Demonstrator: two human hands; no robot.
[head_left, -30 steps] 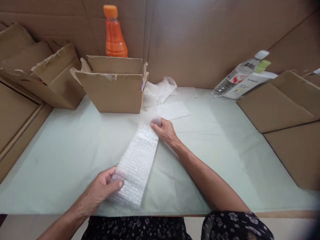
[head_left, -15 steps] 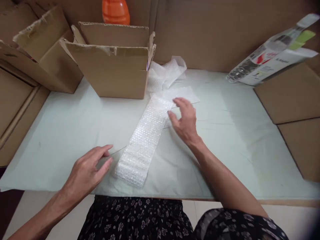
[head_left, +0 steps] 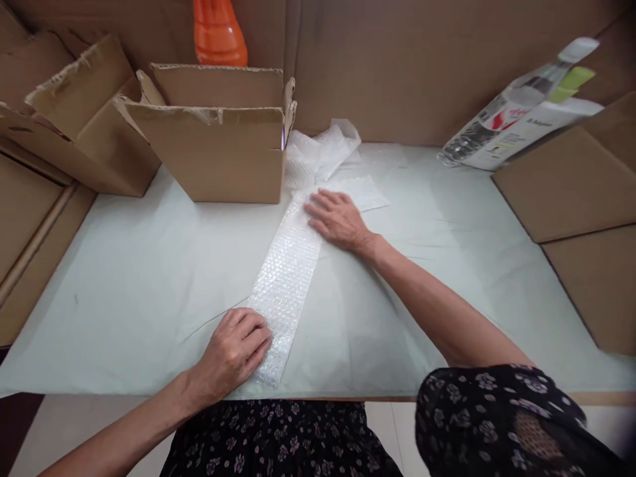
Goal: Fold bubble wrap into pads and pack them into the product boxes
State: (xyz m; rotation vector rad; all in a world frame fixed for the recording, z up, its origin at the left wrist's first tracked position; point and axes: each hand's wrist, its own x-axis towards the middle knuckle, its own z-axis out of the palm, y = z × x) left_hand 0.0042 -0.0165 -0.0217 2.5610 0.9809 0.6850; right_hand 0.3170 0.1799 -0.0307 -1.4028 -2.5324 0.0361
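A long strip of clear bubble wrap point(head_left: 287, 265) runs slantwise over the pale green cloth, its lower end near the table's front edge. My left hand point(head_left: 236, 351) is closed at that end, fingers together and curled over the strip's left side; its thumb is hidden. At the strip's far end my right hand point(head_left: 338, 217) lies flat, fingers stretched out on the plastic. A thin dark thread or wire point(head_left: 216, 317) curves over the cloth beside the left hand. Behind the right hand lies another flat piece of bubble wrap point(head_left: 368, 192), and beyond it a crumpled heap of bubble wrap point(head_left: 322, 152).
An open cardboard box point(head_left: 209, 156) stands at the back left, before an orange bottle point(head_left: 219, 33). Another open carton point(head_left: 109, 139) is further left. At the right, a clear bottle point(head_left: 507, 106) and a white tube point(head_left: 536, 136) lean by cardboard boxes point(head_left: 571, 185).
My left hand has moved right from the cloth onto the strip's near end and its fingers have curled. My right hand has come left and down, flattening onto the far end.
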